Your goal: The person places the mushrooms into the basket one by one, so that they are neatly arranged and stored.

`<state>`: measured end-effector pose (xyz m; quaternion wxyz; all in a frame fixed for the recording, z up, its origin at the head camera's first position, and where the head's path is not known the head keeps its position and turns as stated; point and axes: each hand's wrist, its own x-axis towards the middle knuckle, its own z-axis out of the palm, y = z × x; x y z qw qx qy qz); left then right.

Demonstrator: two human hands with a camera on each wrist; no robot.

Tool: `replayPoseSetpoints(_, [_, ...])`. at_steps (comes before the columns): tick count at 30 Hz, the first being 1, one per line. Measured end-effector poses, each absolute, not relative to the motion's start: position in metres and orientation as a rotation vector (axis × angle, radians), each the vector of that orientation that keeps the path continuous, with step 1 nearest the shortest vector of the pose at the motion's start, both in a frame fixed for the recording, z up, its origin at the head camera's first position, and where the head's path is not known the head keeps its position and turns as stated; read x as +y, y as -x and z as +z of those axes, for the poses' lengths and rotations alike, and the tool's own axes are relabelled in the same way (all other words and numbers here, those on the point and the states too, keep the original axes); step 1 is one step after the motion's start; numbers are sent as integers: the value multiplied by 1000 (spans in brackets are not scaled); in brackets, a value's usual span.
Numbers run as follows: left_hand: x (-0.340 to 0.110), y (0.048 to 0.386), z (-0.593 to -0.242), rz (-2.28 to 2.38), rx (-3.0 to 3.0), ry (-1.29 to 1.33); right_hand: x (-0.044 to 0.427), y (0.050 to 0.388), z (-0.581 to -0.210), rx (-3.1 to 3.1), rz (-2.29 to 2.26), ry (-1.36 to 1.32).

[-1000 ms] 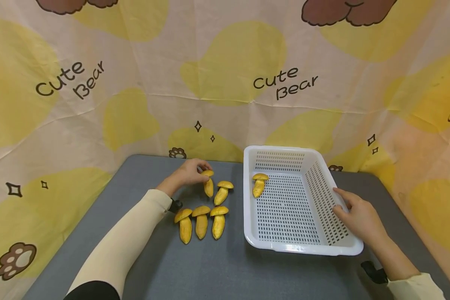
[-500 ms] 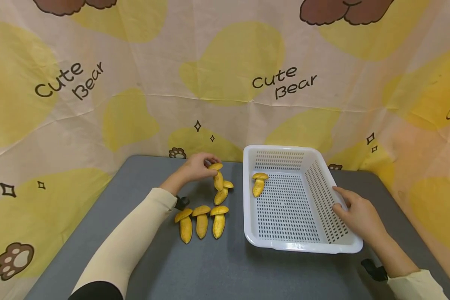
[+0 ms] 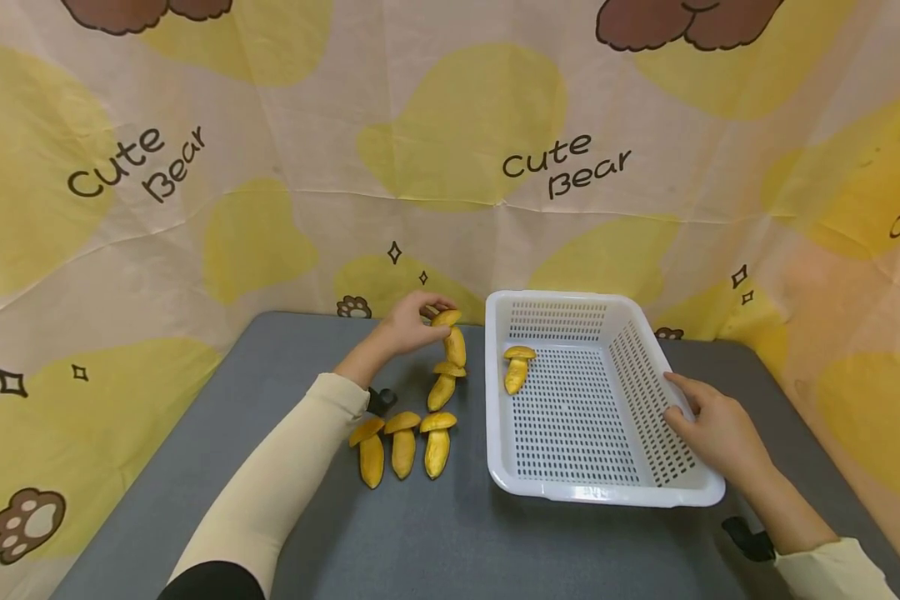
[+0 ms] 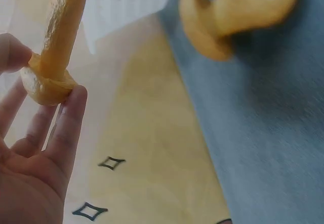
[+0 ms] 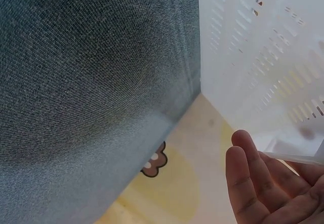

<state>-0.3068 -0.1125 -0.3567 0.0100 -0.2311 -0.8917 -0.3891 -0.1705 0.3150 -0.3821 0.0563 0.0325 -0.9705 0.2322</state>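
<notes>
One mushroom (image 3: 456, 343) is pinched by its cap in your left hand (image 3: 414, 321), and you've swung it toward 2 o'clock over the last second. So it's nearer the basket (image 3: 607, 497) at its 4 o'clock, but still outside. Your right hand (image 3: 720, 433) has that gripped by the rim. Another mushroom (image 3: 517, 375) lies inside, 10 o'clock; four loose ones (image 3: 437, 446) are on the table (image 3: 435, 533), 6 to 7.

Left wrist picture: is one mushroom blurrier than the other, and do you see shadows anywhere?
Left wrist: the lying mushroom on the grey table looks blurrier, with dark shadow beside it; the held mushroom looks crisper. Head: soft shadow in front of the white basket.
</notes>
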Motion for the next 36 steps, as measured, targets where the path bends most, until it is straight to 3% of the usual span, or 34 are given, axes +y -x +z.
replayPoseSetpoints(10, [-84,306,-342,-1277,-2697,719,315,172,-385,-2934,690,-102])
replayPoseSetpoints(36, [6,325,-309,-1200,-2678,1091,315,171,-382,-2926,655,-114])
